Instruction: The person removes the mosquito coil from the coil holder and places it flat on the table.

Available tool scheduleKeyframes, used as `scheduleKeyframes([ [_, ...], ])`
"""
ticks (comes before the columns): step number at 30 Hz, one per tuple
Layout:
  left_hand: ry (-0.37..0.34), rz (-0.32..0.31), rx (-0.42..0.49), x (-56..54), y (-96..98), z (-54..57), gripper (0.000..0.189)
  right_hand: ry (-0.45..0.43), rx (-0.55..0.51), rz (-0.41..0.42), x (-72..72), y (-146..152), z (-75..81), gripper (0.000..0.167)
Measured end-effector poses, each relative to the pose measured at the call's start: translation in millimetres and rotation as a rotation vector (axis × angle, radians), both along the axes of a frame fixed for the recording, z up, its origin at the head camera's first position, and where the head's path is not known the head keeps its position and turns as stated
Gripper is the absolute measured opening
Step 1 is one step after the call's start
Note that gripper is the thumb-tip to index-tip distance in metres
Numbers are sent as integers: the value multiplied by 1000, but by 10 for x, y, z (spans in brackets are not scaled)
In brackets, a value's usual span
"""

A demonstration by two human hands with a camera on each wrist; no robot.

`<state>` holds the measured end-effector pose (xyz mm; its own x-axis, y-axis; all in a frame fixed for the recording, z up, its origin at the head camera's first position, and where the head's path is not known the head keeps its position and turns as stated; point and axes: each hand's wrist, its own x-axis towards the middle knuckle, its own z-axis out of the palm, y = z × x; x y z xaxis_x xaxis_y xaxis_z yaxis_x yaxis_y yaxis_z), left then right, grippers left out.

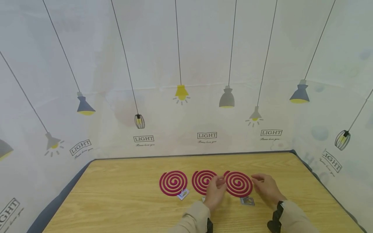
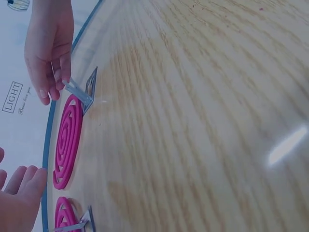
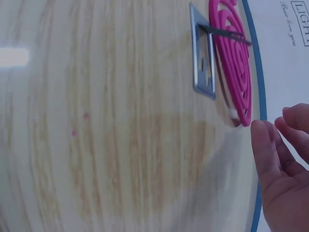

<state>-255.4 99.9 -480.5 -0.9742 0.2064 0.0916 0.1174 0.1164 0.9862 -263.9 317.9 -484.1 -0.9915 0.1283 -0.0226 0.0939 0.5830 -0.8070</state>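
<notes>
Three pink mosquito coils sit in a row on the table: a left one, a middle one and a right one. Each has a small metal stand by its near edge; the right stand has a raised prong meeting its coil, and the middle stand is mostly hidden. My left hand hovers between the middle and right coils, covering part of the middle one, fingers loosely bent and holding nothing. My right hand is just beyond the right coil's right edge, also holding nothing; whether a fingertip touches the coil I cannot tell.
The wood-grain table has a dark blue border along its back and sides. A pale wall sheet printed with hanging lamps stands behind and on both sides.
</notes>
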Motion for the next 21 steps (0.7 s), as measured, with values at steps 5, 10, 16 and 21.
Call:
scheduleKeyframes([
  [5, 41, -32, -8, -39, -103, 58, 28, 44, -40, 38, 26, -125, 89, 34],
  [10, 62, -47, 5, -62, -231, 136, 28, 93, -16, 83, 3, -252, 131, 32],
  [16, 81, -97, 17, -87, -414, 195, 30, 117, -22, 133, -15, -420, 211, 29],
  [21, 95, -149, -39, -125, -592, 210, 33, 161, -2, 197, -57, -549, 274, 30],
])
